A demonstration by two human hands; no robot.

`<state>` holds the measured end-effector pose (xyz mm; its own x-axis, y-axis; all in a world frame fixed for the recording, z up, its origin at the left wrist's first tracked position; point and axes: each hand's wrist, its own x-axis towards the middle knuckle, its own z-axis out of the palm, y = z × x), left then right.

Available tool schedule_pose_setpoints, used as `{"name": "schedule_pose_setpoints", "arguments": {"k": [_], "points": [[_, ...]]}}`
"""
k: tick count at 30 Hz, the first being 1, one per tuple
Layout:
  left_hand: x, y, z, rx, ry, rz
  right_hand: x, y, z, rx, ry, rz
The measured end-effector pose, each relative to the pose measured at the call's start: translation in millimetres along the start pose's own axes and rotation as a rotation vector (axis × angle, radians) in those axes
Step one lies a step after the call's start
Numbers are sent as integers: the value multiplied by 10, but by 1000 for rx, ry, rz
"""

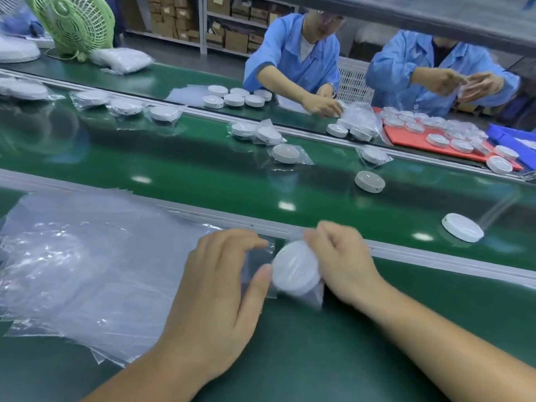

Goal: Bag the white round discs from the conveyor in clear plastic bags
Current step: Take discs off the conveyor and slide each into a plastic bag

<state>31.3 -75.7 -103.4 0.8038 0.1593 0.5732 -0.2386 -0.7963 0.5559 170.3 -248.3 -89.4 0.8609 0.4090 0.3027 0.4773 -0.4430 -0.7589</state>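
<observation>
A white round disc (pixel 294 268) sits between my hands on the near green work surface, partly inside a small clear plastic bag (pixel 258 265). My left hand (pixel 220 294) pinches the bag's open edge between thumb and fingers. My right hand (pixel 339 259) grips the disc from its right side, fingers curled over it. A pile of empty clear bags (pixel 87 265) lies to the left. On the moving conveyor (pixel 203 175) two bare discs, one (pixel 369 181) mid-belt and one (pixel 462 227) at the right, lie loose.
Several bagged discs (pixel 285 153) ride the belt further back. A metal rail (pixel 435 256) divides my bench from the belt. Across it, two people in blue coats handle discs beside a red tray (pixel 412 142) and a blue bin (pixel 510 137). A green fan (pixel 72 21) stands at far left.
</observation>
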Motion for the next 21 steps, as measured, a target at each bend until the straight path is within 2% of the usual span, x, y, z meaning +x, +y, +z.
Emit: {"name": "schedule_pose_setpoints", "arguments": {"k": [2,4,6,10,14,21], "points": [[8,-18,1,216,-104,-16,504,159,-78,10,152,196],[-4,-18,25,353,-249,-11,998,264,-179,213,252,443],[-24,-37,51,384,-324,-10,1295,342,-234,330,191,589],[-30,-72,46,385,-327,-10,1221,457,-4,134,82,448],[-20,-52,62,396,-340,-18,878,549,240,-192,43,177],[-27,-16,50,376,-364,-51,854,464,248,-312,89,98]]}}
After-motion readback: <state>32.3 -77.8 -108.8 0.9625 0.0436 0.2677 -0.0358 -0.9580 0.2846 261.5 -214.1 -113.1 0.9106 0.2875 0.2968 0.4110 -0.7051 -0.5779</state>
